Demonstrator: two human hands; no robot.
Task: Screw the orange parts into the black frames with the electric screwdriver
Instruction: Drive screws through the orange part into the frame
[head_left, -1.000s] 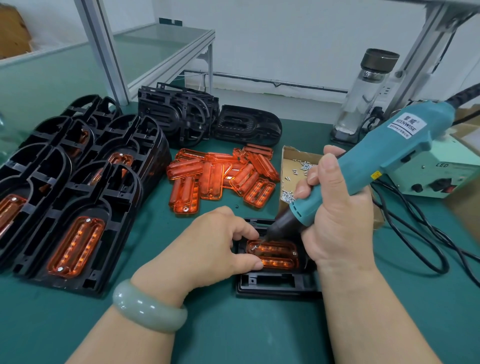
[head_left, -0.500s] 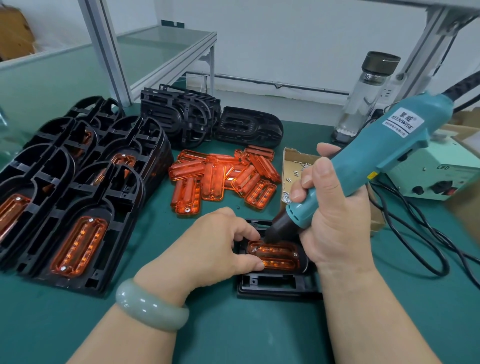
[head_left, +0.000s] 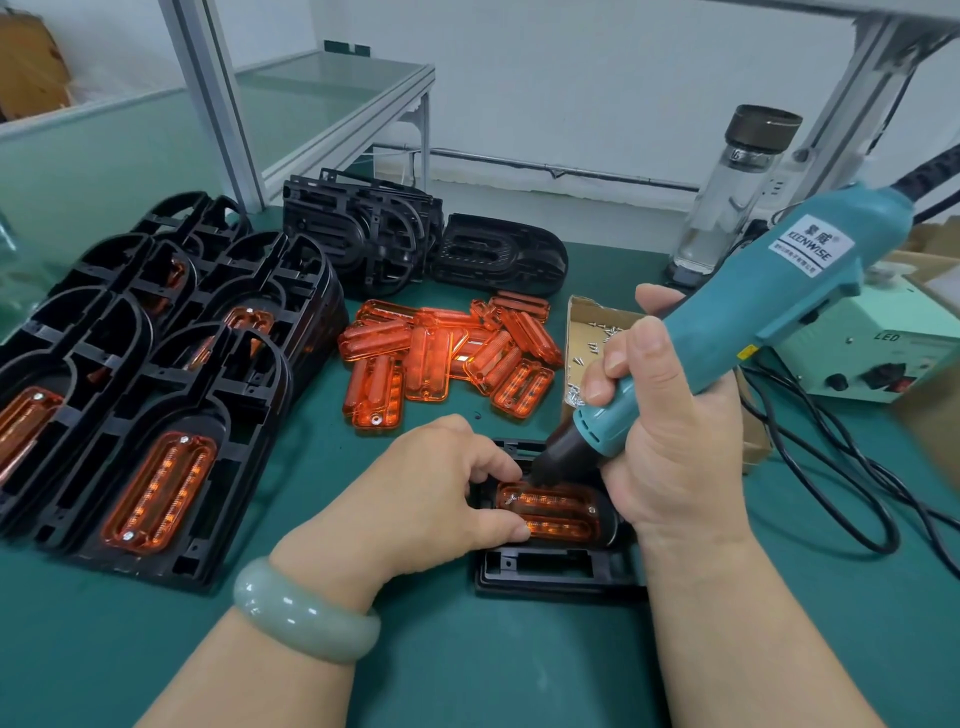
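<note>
**driver nose over the left-end screw**

the left hand (head_left: 441, 499) has its fingers (head_left: 501, 464) curled, forefinger on the far edge and thumb on the near edge of the orange part (head_left: 550, 514), pinching it down into the black frame (head_left: 556, 574). the frame lies flat on the green mat (head_left: 467, 665) in front of the person. between those two fingertips a small screw (head_left: 511, 500) sits at the part's left end, seemingly tilted and not yet driven. a second screw head shows at the right end and looks seated.

the right hand (head_left: 670, 441) is wrapped tight round the electric screwdriver (head_left: 779, 322). the tool leans to the right, with its dark nose just above and right of the loose screw. i cannot tell whether the bit touches it.

so the step in hand looks like fastening the left end. the next move calls for bringing the bit square onto the screw head while the left hand stops the part shifting.

further out lie the loose orange parts (head_left: 447, 353), the cardboard box (head_left: 587, 317) of screws, finished frames (head_left: 156, 415) on the left and empty black frames (head_left: 363, 234) at the back.
</note>
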